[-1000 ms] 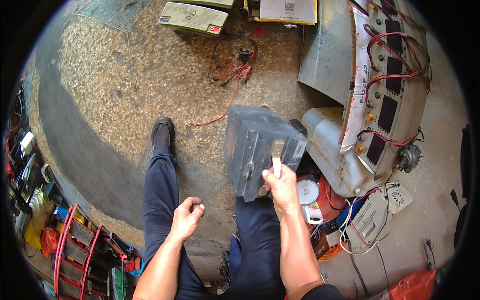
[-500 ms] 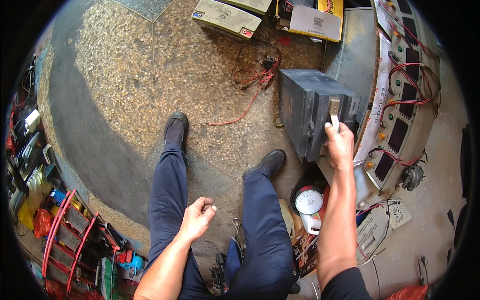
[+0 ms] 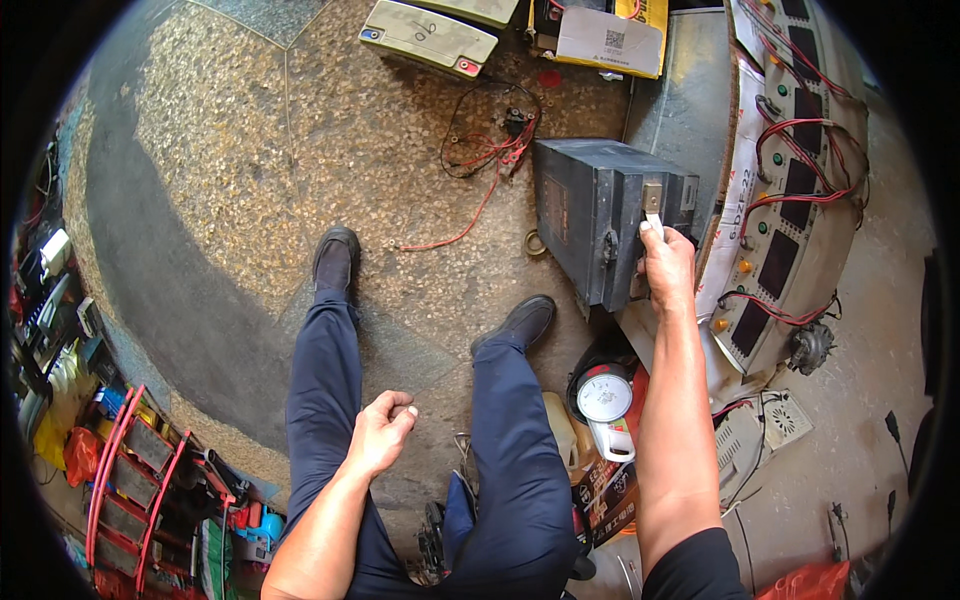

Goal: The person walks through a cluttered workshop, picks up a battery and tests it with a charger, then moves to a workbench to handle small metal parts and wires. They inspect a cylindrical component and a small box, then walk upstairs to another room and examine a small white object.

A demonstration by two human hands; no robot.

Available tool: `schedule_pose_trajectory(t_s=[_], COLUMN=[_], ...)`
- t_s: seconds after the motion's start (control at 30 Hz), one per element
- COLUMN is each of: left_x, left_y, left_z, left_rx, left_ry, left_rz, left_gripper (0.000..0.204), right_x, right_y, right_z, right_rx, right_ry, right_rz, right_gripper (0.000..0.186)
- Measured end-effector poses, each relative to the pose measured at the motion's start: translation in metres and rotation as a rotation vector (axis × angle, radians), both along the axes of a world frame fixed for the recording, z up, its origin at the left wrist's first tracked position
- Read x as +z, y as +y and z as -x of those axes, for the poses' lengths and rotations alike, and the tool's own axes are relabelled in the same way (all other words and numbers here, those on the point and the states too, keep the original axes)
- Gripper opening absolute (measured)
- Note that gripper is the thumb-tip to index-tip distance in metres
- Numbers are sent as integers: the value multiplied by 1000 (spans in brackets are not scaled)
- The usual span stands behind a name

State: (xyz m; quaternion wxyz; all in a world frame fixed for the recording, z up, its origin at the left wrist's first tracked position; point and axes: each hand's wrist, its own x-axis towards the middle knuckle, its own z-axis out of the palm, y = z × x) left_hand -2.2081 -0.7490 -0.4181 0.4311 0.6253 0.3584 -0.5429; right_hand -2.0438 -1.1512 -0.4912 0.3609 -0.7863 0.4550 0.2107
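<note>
Case: swung forward, clear of right leg; right hand gripped handle, left hand hung empty, loosely curled.

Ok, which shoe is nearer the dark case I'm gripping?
The right shoe, close to the dark case gripped by the right hand; the left shoe stands farther left.

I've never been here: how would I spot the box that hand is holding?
Find the row of dark screens along the right side. Left of it, the right hand holds a bulky box by its handle. Its dark grey colour sets it apart from the pale box farther up.
</note>
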Motion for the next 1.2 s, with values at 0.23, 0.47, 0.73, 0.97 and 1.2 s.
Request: schedule_pose_trajectory(t_s=[0.23, 0.47, 0.73, 0.97, 1.2], left_x=[0, 2, 2, 2, 1], left_y=[5, 9, 6, 1, -5], left_z=[7, 9, 5, 3, -2], left_rx=[44, 89, 99, 115, 87], left_ry=[-32, -26, -24, -15, -8], left_rz=[28, 39, 18, 11, -4], left_gripper=[31, 31, 31, 30, 30], right_x=[-3, 3, 7, 15, 7], right_y=[12, 36, 51, 26, 15], right_z=[-4, 32, 66, 45, 38], right_rx=[125, 1, -79, -111, -44], right_ry=[69, 122, 157, 75, 46], right_rz=[15, -144, -268, -269, -163], right_gripper=[31, 27, 22, 22, 24])
